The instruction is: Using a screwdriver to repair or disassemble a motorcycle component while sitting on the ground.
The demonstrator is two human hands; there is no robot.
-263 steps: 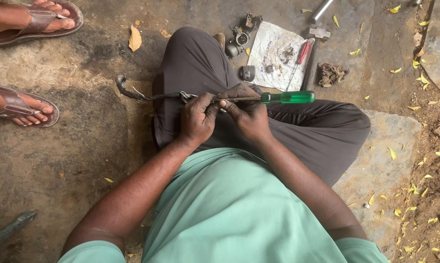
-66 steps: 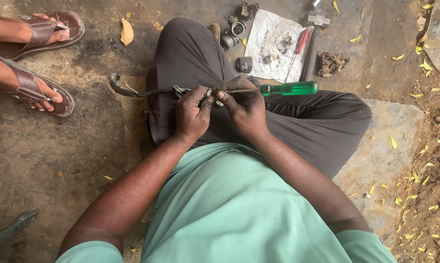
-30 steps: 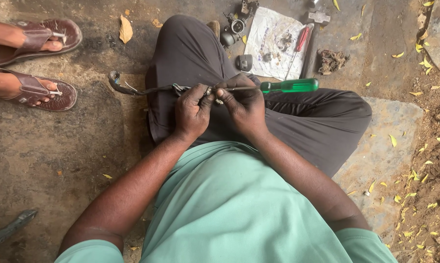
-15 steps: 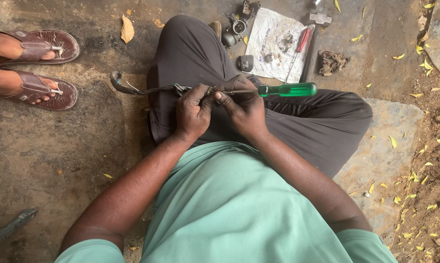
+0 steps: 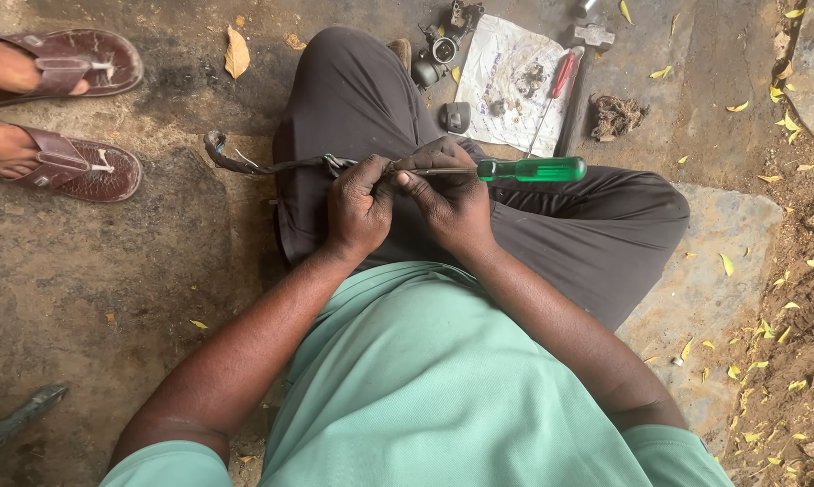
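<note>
left hand (image 5: 360, 206) clamped on cable (image 5: 244, 162), steadying it | right hand (image 5: 450, 200) pinches green screwdriver (image 5: 515, 169), tip probably at cable end

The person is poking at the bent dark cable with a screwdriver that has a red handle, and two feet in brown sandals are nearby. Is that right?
Not quite. The screwdriver at the cable has a green handle, as the head view shows. A red-handled one lies unused by the white sheet. The sandals are brown.
</note>
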